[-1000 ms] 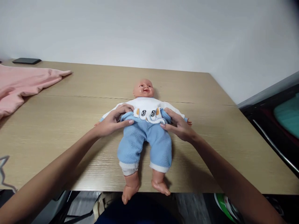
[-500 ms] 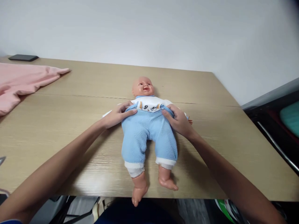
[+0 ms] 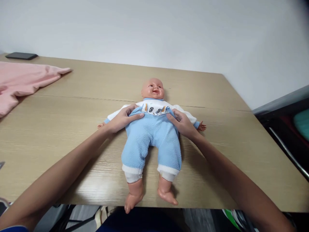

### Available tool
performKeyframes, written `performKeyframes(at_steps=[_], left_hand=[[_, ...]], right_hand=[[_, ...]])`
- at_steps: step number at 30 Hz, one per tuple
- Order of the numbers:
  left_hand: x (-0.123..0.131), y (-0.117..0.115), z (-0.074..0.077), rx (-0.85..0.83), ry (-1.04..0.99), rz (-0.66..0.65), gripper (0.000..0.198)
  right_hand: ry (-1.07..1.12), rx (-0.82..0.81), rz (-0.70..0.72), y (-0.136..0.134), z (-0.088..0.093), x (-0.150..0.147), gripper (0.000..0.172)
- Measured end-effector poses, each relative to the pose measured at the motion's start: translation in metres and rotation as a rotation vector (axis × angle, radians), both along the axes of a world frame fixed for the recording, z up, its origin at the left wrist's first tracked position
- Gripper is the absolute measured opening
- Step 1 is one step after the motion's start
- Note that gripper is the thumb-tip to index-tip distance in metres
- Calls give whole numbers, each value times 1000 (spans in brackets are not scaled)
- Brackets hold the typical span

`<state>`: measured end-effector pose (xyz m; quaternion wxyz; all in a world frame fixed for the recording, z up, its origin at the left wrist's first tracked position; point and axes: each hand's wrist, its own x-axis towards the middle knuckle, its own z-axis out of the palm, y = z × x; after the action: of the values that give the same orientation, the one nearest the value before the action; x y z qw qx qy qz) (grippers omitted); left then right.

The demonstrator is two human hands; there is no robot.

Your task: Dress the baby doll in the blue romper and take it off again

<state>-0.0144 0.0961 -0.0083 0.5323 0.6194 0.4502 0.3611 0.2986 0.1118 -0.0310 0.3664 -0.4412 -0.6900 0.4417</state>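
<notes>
A baby doll (image 3: pixel 153 88) lies on its back on the wooden table, its head toward the wall and its feet at the front edge. It wears a white top (image 3: pixel 154 104) with printed eyes and light blue pants (image 3: pixel 151 132) with white cuffs. My left hand (image 3: pixel 125 118) pinches the waistband at the doll's side on the left. On the other side, my right hand (image 3: pixel 182 122) grips the waistband between thumb and fingers. The waistband sits across the doll's belly, just below the printed eyes.
A pink cloth (image 3: pixel 29 79) lies on the table (image 3: pixel 72 129) at the left. Behind it, a dark flat device (image 3: pixel 21 56) rests near the wall. Beyond the table's right edge stands a dark object with teal fabric (image 3: pixel 301 124).
The doll has turned slightly, its head shifting right and its feet left. Both of the doll's hands now show beside my wrists. My hands still hold the waistband.
</notes>
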Motion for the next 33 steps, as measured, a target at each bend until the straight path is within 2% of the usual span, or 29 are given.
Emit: performKeyframes(at_steps=[4, 6, 8, 10, 14, 17, 20, 22, 25, 29, 31, 33], left_hand=[[-20, -19, -11, 17, 37, 29, 37], [-28, -32, -15, 56, 85, 58, 32], [-29, -46, -15, 43, 92, 97, 31], [-22, -56, -15, -58, -27, 158, 33], [4, -64, -17, -310, -424, 303, 40], [16, -61, -23, -346, -539, 358, 46], [18, -55, -27, -369, -553, 368, 49], [15, -49, -29, -345, -531, 362, 50], [7, -38, -31, -276, -505, 299, 48], [-10, -26, -32, -246, -415, 161, 41], [-15, -24, -32, -229, -408, 128, 43], [-16, -23, -32, -189, -436, 135, 44]], right_hand=[[-107, 31, 47, -21, 0, 23, 37], [-128, 65, 20, -34, -2, 29, 38], [-100, 21, -40, -46, -8, 28, 39], [-14, -82, -124, -56, -14, 22, 43], [292, -258, -272, -68, -21, -4, 51], [420, -411, -258, -68, -19, -22, 62], [375, -505, -198, -65, -14, -31, 73], [369, -484, -236, -60, -13, -32, 75], [406, -369, -310, -50, -13, -25, 70], [408, -278, -253, -34, -12, -7, 51], [394, -231, -289, -28, -11, 2, 43], [327, -132, -326, -22, -9, 9, 42]])
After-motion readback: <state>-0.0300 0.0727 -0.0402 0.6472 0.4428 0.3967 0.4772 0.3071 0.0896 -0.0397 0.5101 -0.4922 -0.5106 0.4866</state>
